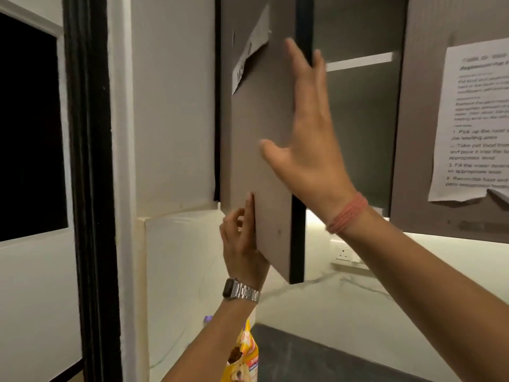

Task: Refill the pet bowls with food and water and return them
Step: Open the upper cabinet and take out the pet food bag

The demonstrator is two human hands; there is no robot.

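A grey-brown upper cabinet door (261, 111) stands partly open in front of me. My left hand (242, 244), with a metal watch on the wrist, grips the door's lower edge, its index finger lying up the face. My right hand (311, 139), with a pink thread band on the wrist, rests flat against the door's free edge, fingers spread. Behind it the cabinet interior is dark, with a white shelf (358, 60) visible. A yellow pet food bag (245, 357) stands on the counter below, partly hidden by my left forearm. No pet bowls are in view.
A printed instruction sheet (473, 122) is taped to the neighbouring cabinet door on the right. Another paper (248, 62) hangs on the open door. A dark countertop (303, 359) lies below, with a wall socket (344, 253) above it. A dark window (27, 128) is at left.
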